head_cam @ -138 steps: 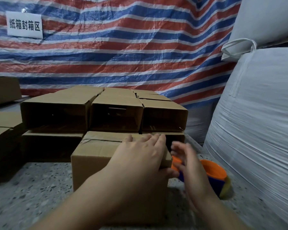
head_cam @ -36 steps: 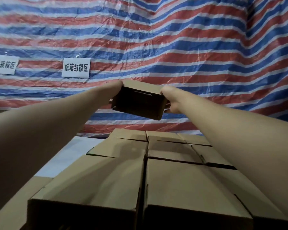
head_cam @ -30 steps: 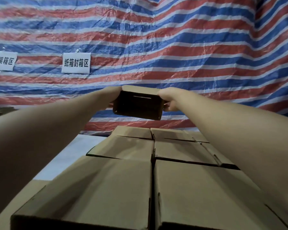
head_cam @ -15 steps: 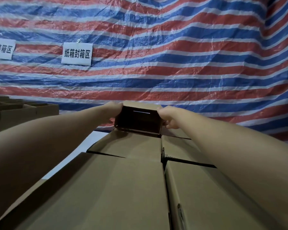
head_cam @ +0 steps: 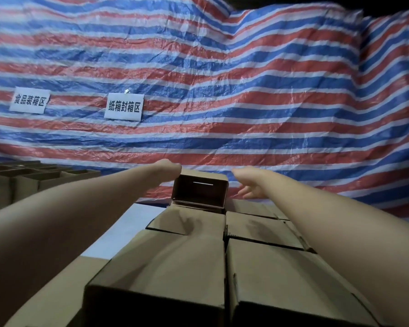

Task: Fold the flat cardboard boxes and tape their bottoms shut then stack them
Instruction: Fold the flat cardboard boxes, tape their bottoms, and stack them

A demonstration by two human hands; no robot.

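A packing warehouse: rows of folded brown cardboard boxes (head_cam: 187, 253) fill the lower frame, white paper zone signs (head_cam: 124, 106) taped on a red-blue-white striped tarpaulin (head_cam: 246, 90) behind

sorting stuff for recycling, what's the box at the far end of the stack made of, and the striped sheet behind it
Far box: looks like plain brown cardboard, matte, with creased flaps. Striped sheet: probably woven plastic tarpaulin, judging by its crinkles and slight sheen; the weave itself is too fine to make out.
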